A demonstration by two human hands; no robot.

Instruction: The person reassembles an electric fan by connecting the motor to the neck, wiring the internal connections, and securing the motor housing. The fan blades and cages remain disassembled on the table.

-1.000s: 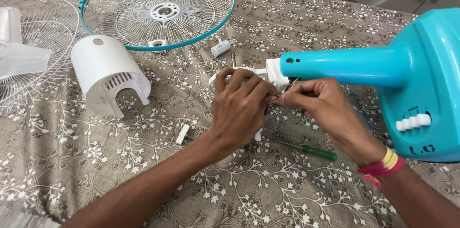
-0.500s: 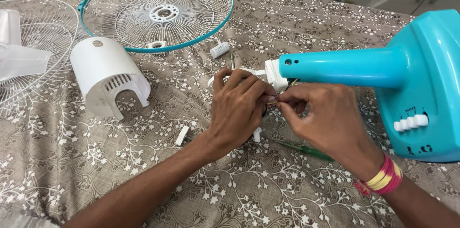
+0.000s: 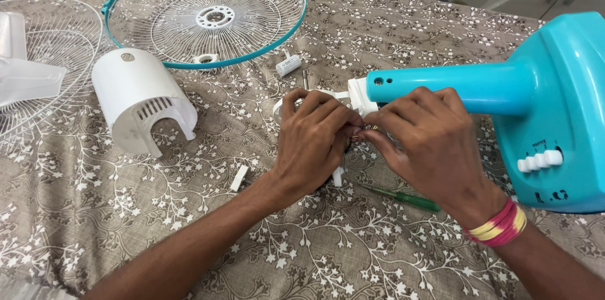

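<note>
Brown cloth with a white flower print (image 3: 189, 212) covers the table, and a glass edge with dark cabinet fronts runs across the 12 o'clock side.

Both hands meet just below the white end cap (image 3: 358, 95) of the turquoise fan stand (image 3: 466, 86), which lies on its side with its long axis running from 9 o'clock (neck end) to 3 o'clock (base with white push buttons). The left hand (image 3: 315, 142) comes in from 7 o'clock, fingers curled shut around a white part that is mostly hidden under it. The right hand (image 3: 435, 149) comes in from 4 o'clock, its fingertips pinched together on thin wires (image 3: 368, 128) coming out of the neck. The wires sit at 9 o'clock from the right hand and at 3 o'clock from the left, touching both; neither hand is clearly nearer.

A green-handled screwdriver (image 3: 409, 199) lies at 6 o'clock of the right hand. A white motor cover (image 3: 138, 98) stands at 9 o'clock, 2 wire grilles beyond it: the teal-rimmed grille (image 3: 208, 13) and the white grille (image 3: 50, 67). A small white capacitor (image 3: 288, 64) rests near 12 o'clock.
</note>
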